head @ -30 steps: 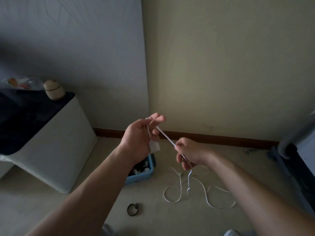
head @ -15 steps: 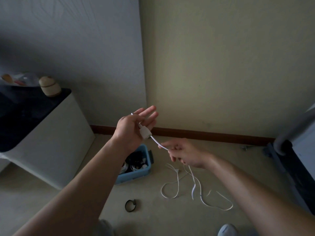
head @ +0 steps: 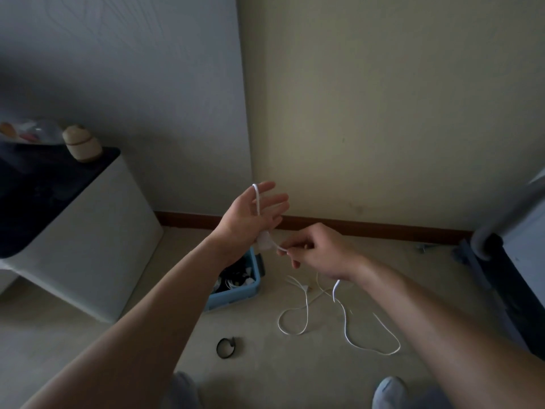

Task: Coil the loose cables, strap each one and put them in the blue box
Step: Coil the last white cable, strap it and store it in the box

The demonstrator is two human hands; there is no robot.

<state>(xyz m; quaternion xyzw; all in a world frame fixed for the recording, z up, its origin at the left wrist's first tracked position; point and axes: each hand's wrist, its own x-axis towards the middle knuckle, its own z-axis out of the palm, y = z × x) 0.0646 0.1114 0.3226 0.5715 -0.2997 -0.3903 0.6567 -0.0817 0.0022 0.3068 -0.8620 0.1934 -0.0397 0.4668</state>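
Note:
A white cable (head: 344, 320) runs up from loose loops on the floor to both my hands. One turn of it lies over the straight fingers of my left hand (head: 250, 219), raised palm toward me, and its white plug (head: 264, 242) hangs blurred at the heel of that palm. My right hand (head: 321, 252) pinches the cable just right of the plug, and the rest trails down below its wrist. The blue box (head: 236, 294) sits on the floor under my left wrist with dark and white cables inside. A black strap (head: 225, 346) lies curled on the floor in front of it.
A white cabinet (head: 88, 246) with a dark top stands at the left, and a small tan jar (head: 82, 143) sits on it. Dark furniture (head: 516, 276) fills the right edge. The wall corner and brown skirting (head: 383, 228) are just behind the hands. My feet show at the bottom.
My left hand has turned palm up with its fingers spread straight. My right hand has come up close to it and laid the cable over the left fingers; the plug is now lower, by the palm's heel.

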